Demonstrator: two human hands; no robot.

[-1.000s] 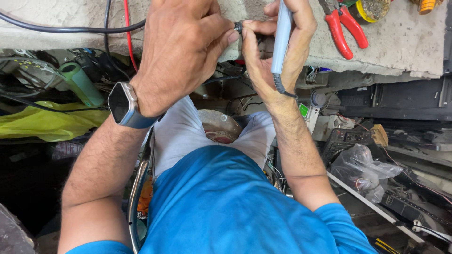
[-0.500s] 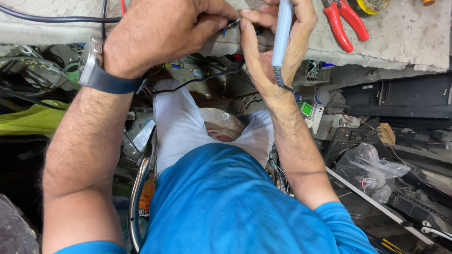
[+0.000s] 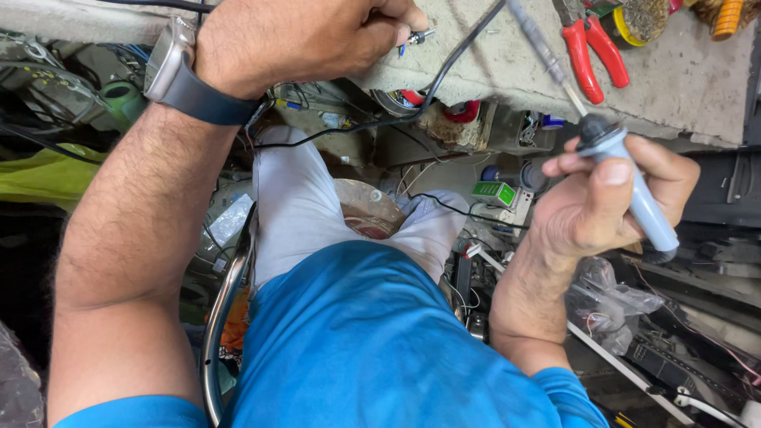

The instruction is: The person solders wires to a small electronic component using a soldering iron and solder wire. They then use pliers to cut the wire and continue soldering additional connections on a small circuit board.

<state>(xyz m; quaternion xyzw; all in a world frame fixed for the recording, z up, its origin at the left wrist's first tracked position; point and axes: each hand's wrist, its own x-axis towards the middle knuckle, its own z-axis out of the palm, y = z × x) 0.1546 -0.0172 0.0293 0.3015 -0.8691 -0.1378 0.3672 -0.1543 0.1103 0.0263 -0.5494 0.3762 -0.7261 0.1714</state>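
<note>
Pinching a small metal connector [image 3: 418,36] in the clenched left hand [image 3: 293,40] at the concrete bench [image 3: 491,55] edge; gripping a grey soldering iron [image 3: 626,182] in the right hand [image 3: 610,202], tip raised off the work. Likely pausing between joints, needing steadier aim next. Crowding nearby: black cable [image 3: 456,51], red pliers [image 3: 590,47].

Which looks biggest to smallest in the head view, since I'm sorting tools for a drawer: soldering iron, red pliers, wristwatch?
1. Soldering iron, longest, from the right hand up across the bench.
2. Red pliers, partly cut off by the frame's top edge.
3. Wristwatch, though nearer the camera, so its look may flatter it.
</note>
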